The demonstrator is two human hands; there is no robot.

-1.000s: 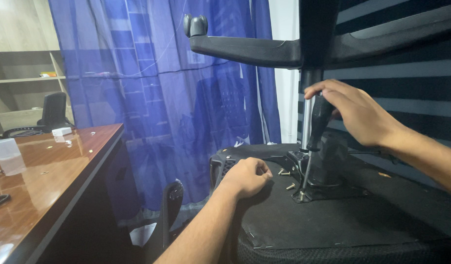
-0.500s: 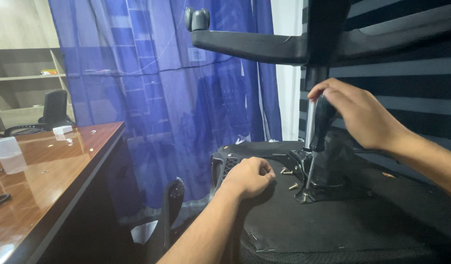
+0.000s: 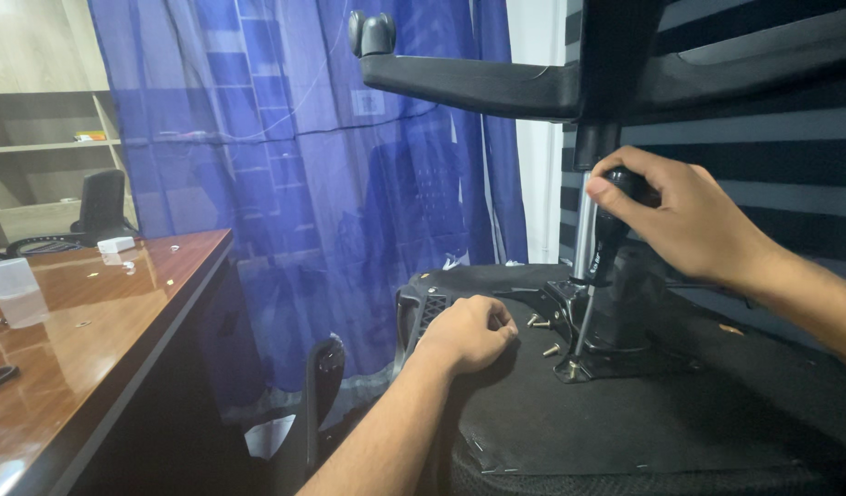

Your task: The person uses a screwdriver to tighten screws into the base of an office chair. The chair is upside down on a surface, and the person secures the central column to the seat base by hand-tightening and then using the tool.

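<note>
Right hand [image 3: 689, 225] fingers wrapped around screwdriver [image 3: 602, 253] handle, left hand [image 3: 469, 332] fisted, resting on chair underside [image 3: 625, 422].

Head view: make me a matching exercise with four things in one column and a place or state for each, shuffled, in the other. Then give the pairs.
Things
1. right hand
2. left hand
3. loose screws
4. curtain

Places or states
A. hanging blue behind the wooden desk
B. closed in a fist on the chair's underside
C. lying by the metal plate
D. gripping the screwdriver handle

Pairs: 1-D, 2-B, 3-C, 4-A
</note>
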